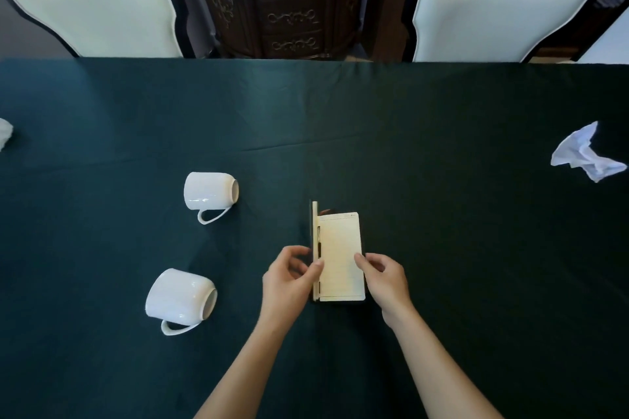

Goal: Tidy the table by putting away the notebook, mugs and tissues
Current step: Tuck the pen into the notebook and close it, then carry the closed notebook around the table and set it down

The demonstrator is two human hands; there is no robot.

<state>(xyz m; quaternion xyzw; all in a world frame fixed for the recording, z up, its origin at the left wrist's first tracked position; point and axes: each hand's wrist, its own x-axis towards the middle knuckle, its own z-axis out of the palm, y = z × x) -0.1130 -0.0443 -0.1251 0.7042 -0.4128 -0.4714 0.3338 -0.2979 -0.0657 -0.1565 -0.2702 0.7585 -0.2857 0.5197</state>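
A small notebook (340, 255) with cream pages lies open at the table's middle, its left cover standing nearly upright. My left hand (289, 279) pinches that raised cover between thumb and fingers. My right hand (384, 277) rests its fingertips on the right page edge. Two white mugs lie on their sides to the left, one farther back (207, 192) and one nearer (178, 296), both with handles pointing toward me. A crumpled white tissue (587, 155) sits at the far right. Another tissue (5, 133) shows partly at the left edge.
A dark green cloth (340, 112) covers the table. Two white-cushioned chairs (95, 7) (493, 17) stand behind the far edge, with a carved dark wooden cabinet (289, 0) between them.
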